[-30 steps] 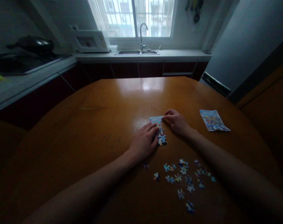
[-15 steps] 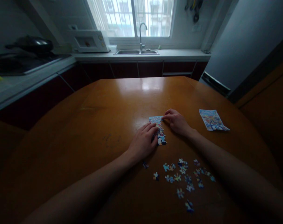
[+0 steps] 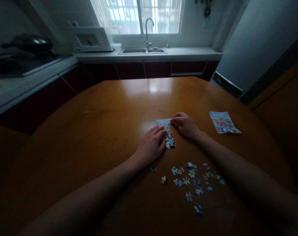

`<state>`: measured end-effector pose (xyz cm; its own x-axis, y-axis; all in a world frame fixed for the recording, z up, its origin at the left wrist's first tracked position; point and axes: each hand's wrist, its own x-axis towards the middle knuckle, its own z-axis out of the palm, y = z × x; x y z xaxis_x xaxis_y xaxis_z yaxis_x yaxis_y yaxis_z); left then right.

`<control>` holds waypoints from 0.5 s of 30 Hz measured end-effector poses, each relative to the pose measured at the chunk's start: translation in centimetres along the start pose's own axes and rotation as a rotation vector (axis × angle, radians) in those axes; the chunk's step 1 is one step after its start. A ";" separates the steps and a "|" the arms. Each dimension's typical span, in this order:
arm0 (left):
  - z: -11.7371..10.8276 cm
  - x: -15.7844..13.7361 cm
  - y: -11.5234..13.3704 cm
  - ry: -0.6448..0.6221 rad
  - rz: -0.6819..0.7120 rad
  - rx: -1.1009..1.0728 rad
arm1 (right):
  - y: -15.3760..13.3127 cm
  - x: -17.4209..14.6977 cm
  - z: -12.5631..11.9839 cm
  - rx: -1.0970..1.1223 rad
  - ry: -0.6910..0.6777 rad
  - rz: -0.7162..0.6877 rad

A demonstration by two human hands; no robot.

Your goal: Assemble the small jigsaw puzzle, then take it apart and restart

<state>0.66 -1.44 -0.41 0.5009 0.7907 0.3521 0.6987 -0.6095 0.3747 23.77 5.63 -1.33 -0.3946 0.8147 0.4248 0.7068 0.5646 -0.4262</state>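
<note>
A partly joined jigsaw puzzle [image 3: 169,143] lies on the table in front of me, its top rows pale blue and its right edge jagged with tabs. My left hand [image 3: 152,141] rests flat over the puzzle's left side, fingers stretched out and covering part of it. At the upper right corner, my right hand [image 3: 184,124] is closed in a pinch, fingertips touching the puzzle's edge on what looks like a puzzle piece, mostly hidden by the fingers. Several loose puzzle pieces [image 3: 186,181] are scattered nearer to me, between my forearms. One dark piece [image 3: 153,168] lies beside my left wrist.
A creased printed picture sheet [image 3: 224,123] lies on the wooden table [image 3: 109,108] to the right. Beyond the table stand a counter with a sink [image 3: 135,51], a microwave [image 3: 92,39] and a pan [image 3: 32,42] on the stove. A fridge [image 3: 259,42] is at right.
The view has tilted down slightly, so everything sits a little higher or shifted in the picture. Both hands keep nearly the same places on the puzzle.
</note>
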 end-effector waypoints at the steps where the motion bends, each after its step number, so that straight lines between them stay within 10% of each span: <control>1: 0.0 0.0 0.0 -0.009 -0.006 0.004 | 0.0 0.0 0.0 0.000 -0.005 0.001; 15: 0.0 0.1 0.0 -0.017 -0.008 0.002 | 0.2 0.1 0.0 0.009 -0.007 0.007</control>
<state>0.70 -1.42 -0.36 0.5039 0.7963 0.3346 0.7038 -0.6031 0.3753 23.87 5.81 -1.39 -0.3936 0.8194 0.4166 0.7043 0.5601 -0.4362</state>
